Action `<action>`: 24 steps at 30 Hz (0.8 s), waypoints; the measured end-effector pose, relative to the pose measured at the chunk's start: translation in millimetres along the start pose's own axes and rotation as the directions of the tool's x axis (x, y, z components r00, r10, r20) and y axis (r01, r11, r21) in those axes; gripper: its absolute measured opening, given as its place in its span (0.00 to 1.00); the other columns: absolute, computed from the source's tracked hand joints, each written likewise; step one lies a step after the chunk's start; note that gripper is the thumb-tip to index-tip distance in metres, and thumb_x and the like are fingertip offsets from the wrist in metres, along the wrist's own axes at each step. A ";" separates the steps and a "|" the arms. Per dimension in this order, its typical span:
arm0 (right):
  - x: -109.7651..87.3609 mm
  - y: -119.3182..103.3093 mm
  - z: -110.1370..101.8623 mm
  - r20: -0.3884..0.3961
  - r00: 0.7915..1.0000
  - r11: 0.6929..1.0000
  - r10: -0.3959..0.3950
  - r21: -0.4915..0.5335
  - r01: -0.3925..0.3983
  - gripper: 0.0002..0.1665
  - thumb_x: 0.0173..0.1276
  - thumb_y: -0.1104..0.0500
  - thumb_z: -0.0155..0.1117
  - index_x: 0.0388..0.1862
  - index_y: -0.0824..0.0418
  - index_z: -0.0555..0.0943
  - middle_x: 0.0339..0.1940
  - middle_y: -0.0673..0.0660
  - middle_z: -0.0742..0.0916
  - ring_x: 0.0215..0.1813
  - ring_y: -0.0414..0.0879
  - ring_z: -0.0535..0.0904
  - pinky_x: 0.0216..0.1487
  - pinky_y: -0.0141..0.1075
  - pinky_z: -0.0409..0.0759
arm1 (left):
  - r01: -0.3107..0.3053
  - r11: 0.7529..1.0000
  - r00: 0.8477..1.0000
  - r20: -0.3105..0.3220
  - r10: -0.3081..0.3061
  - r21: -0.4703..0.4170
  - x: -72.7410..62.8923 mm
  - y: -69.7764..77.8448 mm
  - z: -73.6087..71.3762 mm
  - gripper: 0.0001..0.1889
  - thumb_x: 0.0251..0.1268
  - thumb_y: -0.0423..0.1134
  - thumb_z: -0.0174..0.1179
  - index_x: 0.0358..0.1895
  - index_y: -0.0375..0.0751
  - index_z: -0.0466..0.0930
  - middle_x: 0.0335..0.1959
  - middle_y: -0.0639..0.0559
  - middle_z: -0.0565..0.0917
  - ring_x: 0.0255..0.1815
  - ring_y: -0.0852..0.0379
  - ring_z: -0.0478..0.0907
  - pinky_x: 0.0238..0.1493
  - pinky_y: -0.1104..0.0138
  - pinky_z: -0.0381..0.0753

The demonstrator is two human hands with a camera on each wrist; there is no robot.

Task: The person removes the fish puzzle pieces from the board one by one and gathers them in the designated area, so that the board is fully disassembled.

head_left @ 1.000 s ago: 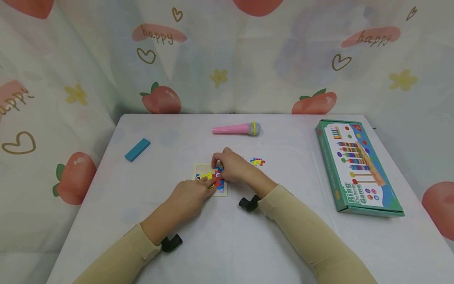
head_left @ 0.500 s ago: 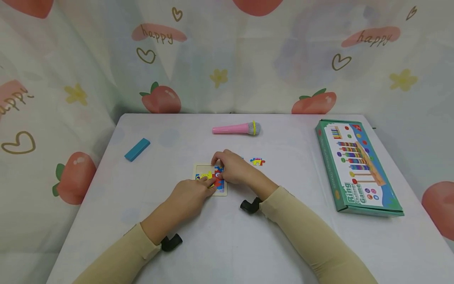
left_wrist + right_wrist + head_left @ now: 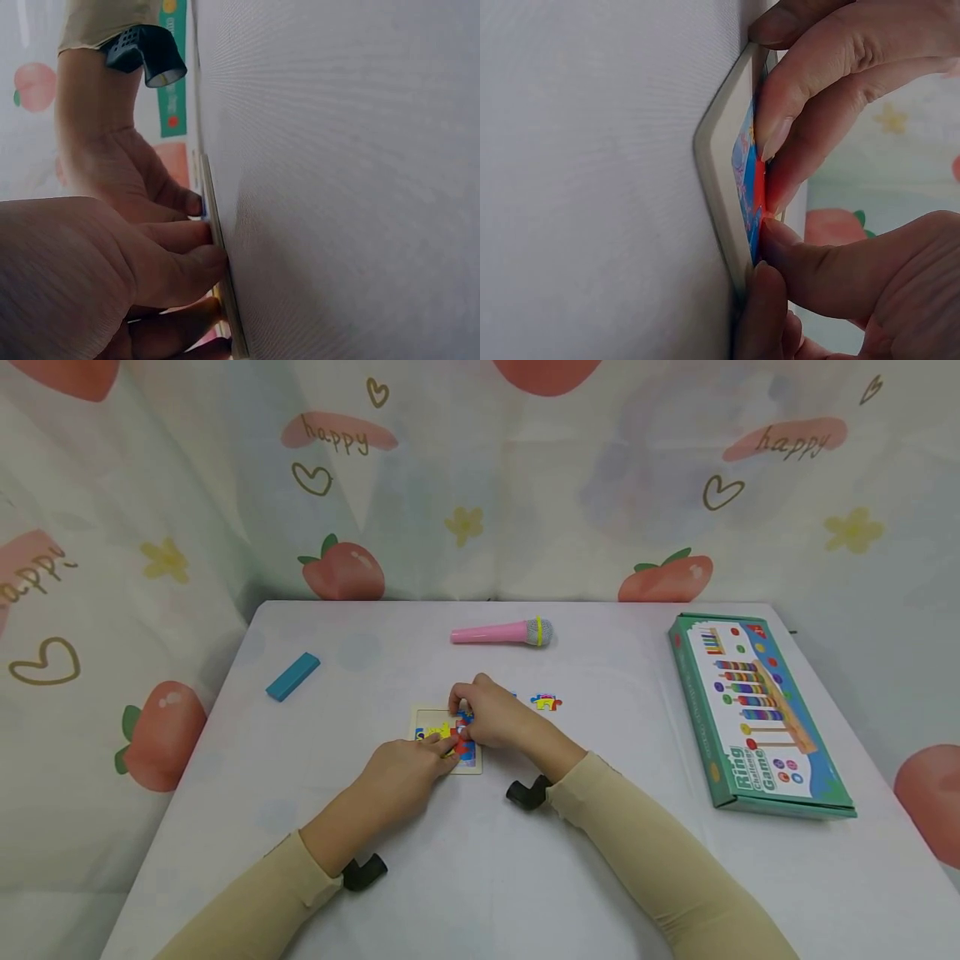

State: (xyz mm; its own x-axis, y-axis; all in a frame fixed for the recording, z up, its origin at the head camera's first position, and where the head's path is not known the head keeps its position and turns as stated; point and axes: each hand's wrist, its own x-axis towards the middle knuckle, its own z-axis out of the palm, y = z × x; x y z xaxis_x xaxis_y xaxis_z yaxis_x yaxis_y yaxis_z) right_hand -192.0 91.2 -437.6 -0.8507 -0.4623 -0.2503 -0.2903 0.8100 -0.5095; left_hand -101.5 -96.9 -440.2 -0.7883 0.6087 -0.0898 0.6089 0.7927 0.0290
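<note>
A blue block (image 3: 292, 677) lies slantwise on the white table (image 3: 600, 693), toward its far left corner. Next comes the left hand (image 3: 396, 778), its fingers nearly straight and pressing on the pieces, its thumb at the edge of the puzzle tray (image 3: 718, 161). The tray lies flat near the middle of the table, a shallow pale board with a raised rim, and joined puzzle pieces (image 3: 438, 729) sit inside it: yellow toward the left, red and blue toward the right, while pale floor shows at the upper left. Behind the tray, well apart, a pink toy microphone (image 3: 495, 633) lies with its grey head to the right and a yellow ring round it. The right hand (image 3: 495, 714) bends over the tray's right side, thumb on the pieces; I cannot tell whether it pinches one. Just right of that hand lies a loose piece (image 3: 546, 702), knobbed and coloured yellow, red and blue, with a bit of another partly hidden by the hand. Farthest right, a green game box (image 3: 757, 710) lies closed, its contents hidden, with coloured rings pictured on the lid.
</note>
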 end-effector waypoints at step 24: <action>-2.7 12.2 5.8 -0.102 0.994 0.973 0.031 0.229 -0.007 0.10 0.77 0.66 0.66 0.47 0.50 0.84 0.42 0.55 0.80 0.44 0.50 0.77 0.41 0.37 0.78 | 0.035 0.999 0.999 0.026 -0.035 -0.003 1.9 3.1 0.8 0.23 0.72 0.36 0.68 0.68 0.58 0.87 0.74 0.57 0.82 0.72 0.53 0.83 0.51 0.54 0.93</action>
State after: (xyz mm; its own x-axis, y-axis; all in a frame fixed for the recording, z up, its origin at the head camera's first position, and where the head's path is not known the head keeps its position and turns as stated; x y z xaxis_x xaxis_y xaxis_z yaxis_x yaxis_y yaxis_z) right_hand -190.7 100.3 -447.9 -0.8996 -0.3976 -0.1806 -0.1764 0.7091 -0.6827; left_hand -101.0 -93.3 -441.1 -0.8065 0.5797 -0.1162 0.5807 0.8136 0.0284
